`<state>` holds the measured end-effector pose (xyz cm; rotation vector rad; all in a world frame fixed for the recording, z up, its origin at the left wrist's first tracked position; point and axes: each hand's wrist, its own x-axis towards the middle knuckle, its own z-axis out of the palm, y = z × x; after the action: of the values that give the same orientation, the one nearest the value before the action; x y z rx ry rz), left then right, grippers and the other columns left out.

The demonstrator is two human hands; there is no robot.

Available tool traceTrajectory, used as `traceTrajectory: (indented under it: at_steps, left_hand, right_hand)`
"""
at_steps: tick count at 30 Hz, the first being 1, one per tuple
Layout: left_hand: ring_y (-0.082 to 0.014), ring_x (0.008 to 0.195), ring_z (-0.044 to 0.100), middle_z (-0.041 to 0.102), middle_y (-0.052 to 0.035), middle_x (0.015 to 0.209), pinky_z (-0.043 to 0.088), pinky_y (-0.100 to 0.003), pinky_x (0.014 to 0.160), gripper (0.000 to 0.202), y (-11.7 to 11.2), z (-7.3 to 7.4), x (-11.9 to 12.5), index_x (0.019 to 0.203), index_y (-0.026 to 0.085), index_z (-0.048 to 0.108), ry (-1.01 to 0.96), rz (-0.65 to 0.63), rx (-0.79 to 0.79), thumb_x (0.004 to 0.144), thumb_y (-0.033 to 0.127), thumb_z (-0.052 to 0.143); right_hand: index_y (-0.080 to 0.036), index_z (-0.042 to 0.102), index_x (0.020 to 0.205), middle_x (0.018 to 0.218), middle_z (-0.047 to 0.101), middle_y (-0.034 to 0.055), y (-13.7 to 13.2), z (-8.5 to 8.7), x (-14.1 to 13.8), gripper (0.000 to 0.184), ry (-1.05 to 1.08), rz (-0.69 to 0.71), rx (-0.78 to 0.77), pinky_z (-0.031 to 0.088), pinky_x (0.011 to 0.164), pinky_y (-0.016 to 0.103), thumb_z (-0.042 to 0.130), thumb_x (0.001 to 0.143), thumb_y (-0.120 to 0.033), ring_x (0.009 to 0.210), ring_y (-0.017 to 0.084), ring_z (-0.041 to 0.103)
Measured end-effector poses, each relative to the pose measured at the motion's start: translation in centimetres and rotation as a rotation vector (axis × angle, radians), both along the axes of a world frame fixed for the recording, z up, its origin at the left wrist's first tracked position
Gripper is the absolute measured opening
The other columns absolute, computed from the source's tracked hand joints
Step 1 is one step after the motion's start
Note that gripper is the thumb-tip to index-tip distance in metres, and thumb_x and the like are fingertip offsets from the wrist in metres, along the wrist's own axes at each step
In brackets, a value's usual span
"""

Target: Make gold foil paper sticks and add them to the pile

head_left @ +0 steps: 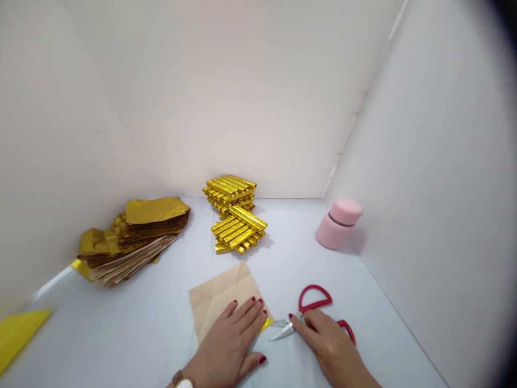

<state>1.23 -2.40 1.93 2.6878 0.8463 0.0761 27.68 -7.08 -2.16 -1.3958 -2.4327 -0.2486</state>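
My left hand [232,339] lies flat with fingers stretched out on a tan sheet of paper [218,299], holding it against the table. Faint crease lines cross the sheet, and a shiny gold bit [264,325] shows at its right corner. Just right of the sheet, my right hand [327,345] is closed over a pair of red-handled scissors [285,331] near their pivot. The blades are slightly apart and point left, toward the gold corner. My right thumb is hidden.
Folded gold paper strips [234,229] are stacked in two piles at the back. A thick stack of gold and tan sheets [157,211] stands left. A pink flask [337,226] is at right. Yellow material [20,334] lies at the left edge. White walls [258,97] enclose the table.
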Motion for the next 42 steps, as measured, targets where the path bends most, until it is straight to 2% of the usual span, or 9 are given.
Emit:
traceTrajectory:
  at_steps: [6,17,19,22,25,29,32,36,42]
  left_hand:
    - [-0.0257,0.134,0.023,0.024,-0.0060,0.148,0.024,-0.049,0.106,0.059,0.0,-0.3,0.0,0.143,0.025,0.018,-0.020,0.000,0.014,0.092,0.047,0.039]
    - [-0.0261,0.134,0.022,0.025,-0.0052,0.148,0.025,-0.052,0.105,0.057,0.0,0.0,-0.1,0.143,0.026,0.018,-0.042,0.000,-0.032,0.093,0.044,0.039]
    - [-0.0237,0.134,0.024,0.026,-0.0033,0.147,0.027,-0.049,0.106,0.047,0.0,0.2,-0.3,0.141,0.028,0.025,-0.078,0.025,-0.047,0.096,0.036,0.036]
    - [-0.0197,0.132,0.029,0.033,-0.0014,0.145,0.030,-0.040,0.106,0.034,0.2,0.7,-0.4,0.128,0.029,0.046,-0.163,0.097,-0.058,0.097,0.027,0.033]
    - [-0.0207,0.129,0.036,0.046,-0.0013,0.137,0.034,-0.038,0.104,0.030,0.7,1.5,-0.4,0.119,0.029,0.055,-0.155,0.070,-0.043,0.096,0.021,0.036]
    - [-0.0235,0.123,0.044,0.052,-0.0007,0.132,0.035,-0.043,0.101,0.029,1.4,2.3,-0.4,0.118,0.032,0.054,-0.083,-0.001,0.016,0.096,0.022,0.039]
    - [-0.0221,0.126,0.040,0.047,-0.0018,0.137,0.033,-0.042,0.102,0.033,1.5,2.2,-0.8,0.125,0.032,0.048,-0.091,-0.009,0.015,0.095,0.021,0.039]
    - [-0.0236,0.130,0.033,0.038,-0.0010,0.143,0.030,-0.046,0.103,0.039,1.4,1.6,-1.2,0.132,0.034,0.040,-0.086,-0.003,-0.014,0.094,0.028,0.042]
    - [-0.0227,0.131,0.031,0.038,-0.0019,0.143,0.030,-0.045,0.104,0.037,1.4,1.0,-0.8,0.132,0.033,0.040,-0.085,0.025,0.018,0.096,0.028,0.037]
  right_hand:
    - [-0.022,0.059,0.111,0.081,0.060,0.0063,0.0,0.4,-0.1,0.038,0.050,-0.015,0.007,0.048,0.062,0.026,0.026,0.095,-0.014,0.069,0.016,0.058]
    - [-0.020,0.061,0.110,0.082,0.061,0.0077,0.0,0.7,-0.4,0.039,0.053,-0.034,-0.027,0.050,0.062,0.028,0.026,0.094,-0.013,0.069,0.017,0.059]
    - [-0.021,0.061,0.109,0.082,0.062,0.0075,0.0,0.7,-0.4,0.039,0.049,-0.038,-0.016,0.050,0.061,0.028,0.027,0.093,-0.012,0.068,0.017,0.059]
    - [-0.021,0.060,0.109,0.083,0.062,0.0076,0.0,0.6,-0.3,0.039,0.027,-0.050,-0.009,0.050,0.062,0.028,0.026,0.093,-0.011,0.070,0.017,0.060]
    - [-0.020,0.059,0.111,0.085,0.062,0.0081,0.0,0.5,-0.3,0.039,0.008,-0.054,-0.016,0.050,0.063,0.029,0.026,0.093,-0.011,0.071,0.018,0.060]
    - [-0.021,0.058,0.112,0.085,0.061,0.0079,-0.1,0.6,-0.3,0.038,0.019,-0.047,-0.026,0.050,0.062,0.030,0.027,0.093,-0.013,0.071,0.018,0.059]
    - [-0.021,0.059,0.111,0.082,0.061,0.0071,-0.1,0.8,-0.4,0.038,0.038,-0.038,-0.012,0.049,0.061,0.028,0.027,0.092,-0.011,0.069,0.017,0.059]
    - [-0.020,0.060,0.110,0.083,0.062,0.0078,0.0,1.0,-0.5,0.040,0.046,-0.037,0.014,0.050,0.063,0.028,0.027,0.090,-0.007,0.071,0.018,0.059]
    - [-0.021,0.061,0.110,0.083,0.062,0.0077,0.2,1.0,-0.5,0.040,0.067,-0.053,0.007,0.050,0.063,0.028,0.028,0.091,-0.009,0.071,0.018,0.059]
